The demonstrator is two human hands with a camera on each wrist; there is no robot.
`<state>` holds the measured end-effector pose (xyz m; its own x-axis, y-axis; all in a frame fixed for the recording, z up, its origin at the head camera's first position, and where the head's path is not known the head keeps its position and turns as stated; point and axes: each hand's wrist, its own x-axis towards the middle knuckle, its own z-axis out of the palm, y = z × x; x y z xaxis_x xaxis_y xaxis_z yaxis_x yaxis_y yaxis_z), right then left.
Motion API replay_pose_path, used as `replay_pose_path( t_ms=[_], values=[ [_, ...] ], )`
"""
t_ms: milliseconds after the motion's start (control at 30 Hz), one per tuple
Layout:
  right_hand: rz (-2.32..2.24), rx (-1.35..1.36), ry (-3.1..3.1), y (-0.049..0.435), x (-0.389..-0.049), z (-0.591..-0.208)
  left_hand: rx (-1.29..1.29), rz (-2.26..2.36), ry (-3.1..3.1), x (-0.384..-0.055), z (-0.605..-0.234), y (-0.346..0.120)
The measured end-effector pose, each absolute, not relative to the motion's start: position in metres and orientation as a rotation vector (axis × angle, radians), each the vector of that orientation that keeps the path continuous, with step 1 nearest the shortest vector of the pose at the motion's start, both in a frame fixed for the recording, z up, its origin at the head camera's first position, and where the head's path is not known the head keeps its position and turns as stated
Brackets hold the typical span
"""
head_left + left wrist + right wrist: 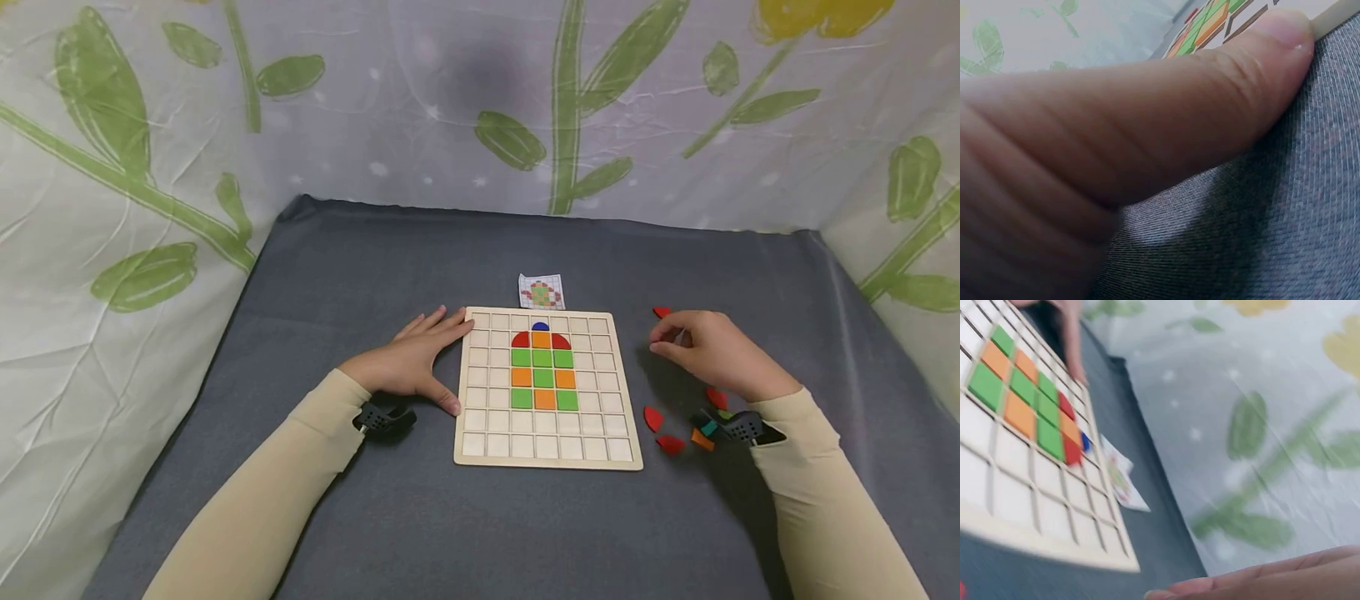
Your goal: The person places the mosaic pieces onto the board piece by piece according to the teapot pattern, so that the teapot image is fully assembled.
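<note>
A wooden grid board (pixel 480 442) lies on the grey cloth. Green, orange and red pieces and one blue half-round piece (pixel 540 327) form an upright figure in its cells. My left hand (pixel 408 354) is spread along the board's left edge, fingertips at the upper corner and the thumb (pixel 1272 56) against the side. To the right of the board hovers my right hand (pixel 708 354), fingers bent and thumb near the index finger. I cannot tell whether anything sits between those fingertips. A red piece (pixel 662 312) lies just beyond them.
Behind the board lies a small pattern card (pixel 540 292). Several loose pieces are scattered near the right wrist, among them a red piece (pixel 671 444) and an orange piece (pixel 702 440). A flowered curtain (pixel 420 100) encloses the grey table (pixel 375 258).
</note>
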<state>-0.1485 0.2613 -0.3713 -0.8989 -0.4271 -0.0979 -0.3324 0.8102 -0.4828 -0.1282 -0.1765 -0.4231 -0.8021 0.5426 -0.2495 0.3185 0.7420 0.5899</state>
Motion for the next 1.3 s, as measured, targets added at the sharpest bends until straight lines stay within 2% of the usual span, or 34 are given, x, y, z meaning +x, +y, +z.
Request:
replay_pose_path(
  t_ms=[333, 567, 900, 1300],
  values=[
    [-0.68, -0.419, 2.817, 0.313, -0.164, -0.373, 0.643, 0.723, 2.54, -0.13, -0.427, -0.176],
    [-0.667, -0.351, 2.776, 0.331, -0.172, -0.386, 0.644, 0.718, 2.543, -0.131, -0.429, -0.177],
    [-0.651, -0.335, 2.732, 0.332, -0.18, -0.401, 0.664, 0.745, 2.54, -0.13, -0.425, -0.176],
    [-0.785, -0.344, 2.731, 0.32, -0.172, -0.392, 0.664, 0.745, 2.543, -0.129, -0.425, -0.176]
  ],
)
